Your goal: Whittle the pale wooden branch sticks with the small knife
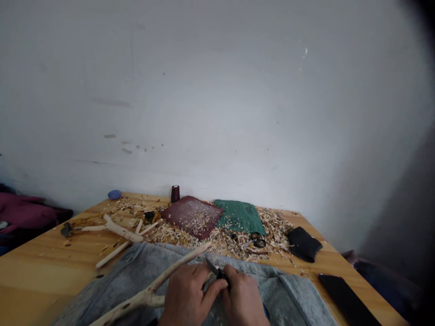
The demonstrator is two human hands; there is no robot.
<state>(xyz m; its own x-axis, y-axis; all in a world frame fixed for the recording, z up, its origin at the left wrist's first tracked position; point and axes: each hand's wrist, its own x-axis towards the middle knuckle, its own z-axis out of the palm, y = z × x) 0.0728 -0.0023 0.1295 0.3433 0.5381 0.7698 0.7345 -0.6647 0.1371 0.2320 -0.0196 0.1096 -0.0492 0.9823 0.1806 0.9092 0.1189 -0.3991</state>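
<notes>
Head view: your left hand (188, 295) curls closed around a pale forked branch (179, 268), held above a grey cloth (299, 290) on your lap; your right hand (243, 302) grips a black-handled knife (220, 274), blade near the wood. The branch looks largely stripped, with a few dark marks left. A second stripped forked branch (115, 228) lies on the wooden table (41, 276), beside heaped shavings (272, 231).

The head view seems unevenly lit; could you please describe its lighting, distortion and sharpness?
In the head view, the white wall is bright at centre, darkening into vignetting at right; the wooden table looks bowed at its edges; the left hand, right hand, knife and peeled branch look soft, without glare.
</notes>
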